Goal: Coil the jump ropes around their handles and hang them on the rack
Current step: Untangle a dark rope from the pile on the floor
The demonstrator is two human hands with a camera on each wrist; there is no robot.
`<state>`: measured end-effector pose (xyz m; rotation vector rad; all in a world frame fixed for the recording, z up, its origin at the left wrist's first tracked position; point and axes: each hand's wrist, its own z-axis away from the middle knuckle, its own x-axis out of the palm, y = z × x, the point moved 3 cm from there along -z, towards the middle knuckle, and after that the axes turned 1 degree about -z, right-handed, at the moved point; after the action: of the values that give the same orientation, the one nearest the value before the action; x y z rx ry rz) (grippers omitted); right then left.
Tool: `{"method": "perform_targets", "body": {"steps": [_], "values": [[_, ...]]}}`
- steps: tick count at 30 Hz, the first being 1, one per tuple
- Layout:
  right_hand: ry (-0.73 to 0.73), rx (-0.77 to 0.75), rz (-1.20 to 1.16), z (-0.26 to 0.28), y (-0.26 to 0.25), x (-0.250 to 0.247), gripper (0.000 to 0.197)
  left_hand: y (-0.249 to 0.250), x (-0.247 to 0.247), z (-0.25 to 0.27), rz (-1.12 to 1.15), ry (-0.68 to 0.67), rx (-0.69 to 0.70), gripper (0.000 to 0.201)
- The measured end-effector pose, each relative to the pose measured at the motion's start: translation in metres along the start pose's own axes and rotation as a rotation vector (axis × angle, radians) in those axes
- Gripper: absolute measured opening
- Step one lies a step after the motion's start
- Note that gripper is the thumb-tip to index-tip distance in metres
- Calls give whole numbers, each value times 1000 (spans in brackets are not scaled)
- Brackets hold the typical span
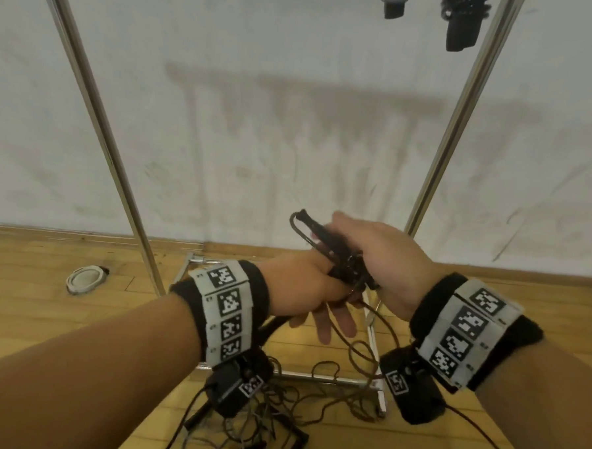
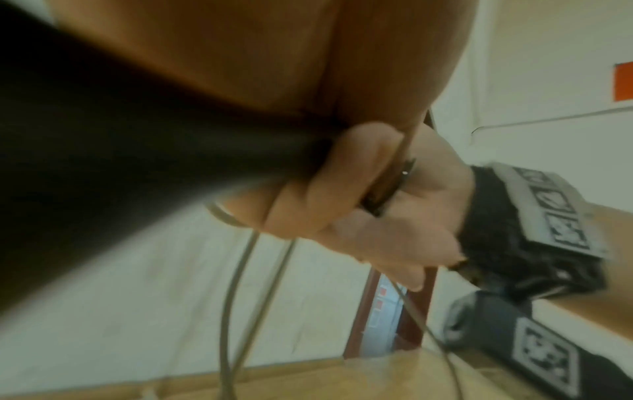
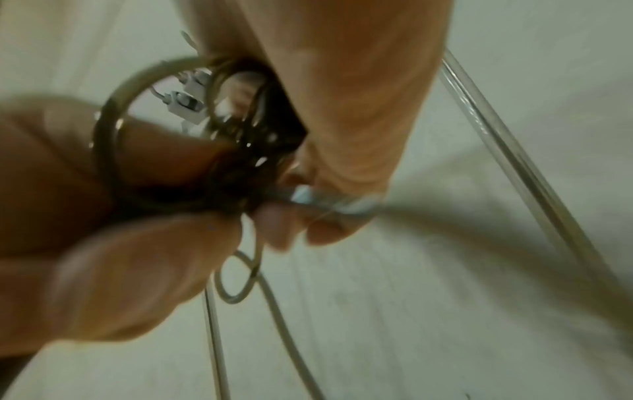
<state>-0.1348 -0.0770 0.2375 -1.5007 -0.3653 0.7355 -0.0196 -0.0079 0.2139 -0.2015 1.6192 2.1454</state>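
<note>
Mid-coil: the thin dark cord (image 1: 367,334) goes round the black handles (image 1: 331,250).
Left hand (image 1: 298,283) grips the handles; right hand (image 1: 381,263) pinches cord; next turn needs tension.

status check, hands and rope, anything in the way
Left hand grips black handles; right hand winds rope onto them. Tangle of loose ropes underfoot. Two coiled ropes already hung.

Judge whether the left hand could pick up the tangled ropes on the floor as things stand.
Probably not yet: the left hand already grips the jump rope handles, and the tangled ropes lie well below it.
</note>
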Motion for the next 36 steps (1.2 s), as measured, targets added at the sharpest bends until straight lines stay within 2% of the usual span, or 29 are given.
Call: {"method": "perform_targets", "body": {"steps": [2,3,8,10,12,15,17,19,22,26,28,33,36], "values": [[-143,0,3,4,2,0,32,-7,-12,4,-27,7,-8,19],[-158,-4,-46,4,3,1,28,-10,-14,6,1,19,-4,19],[-42,15,-515,0,7,7,16,-23,-17,4,431,74,74,32],[-18,-18,-569,-2,5,7,15,-23,-20,2,446,93,83,23],[35,-64,-563,-4,3,3,15,-24,-24,1,355,94,61,10],[94,-138,-478,-5,3,-3,17,-25,-31,-1,123,103,-13,18],[128,-193,-374,-6,3,-7,17,-26,-37,-1,-53,156,-39,23],[153,-251,-216,-6,3,-11,16,-28,-44,-1,-136,205,-69,23],[168,-304,-5,-4,2,-13,12,-33,-52,3,-133,242,-137,26],[152,-310,-107,-1,-1,-7,12,-32,-58,9,-19,169,-150,28],[111,-356,-67,0,-5,-4,12,-30,-60,11,-6,144,-188,34],[61,-515,341,6,-9,7,10,-26,-56,9,-124,207,-354,40],[81,-570,422,11,-11,11,10,-27,-57,8,-191,209,-381,43]]}}
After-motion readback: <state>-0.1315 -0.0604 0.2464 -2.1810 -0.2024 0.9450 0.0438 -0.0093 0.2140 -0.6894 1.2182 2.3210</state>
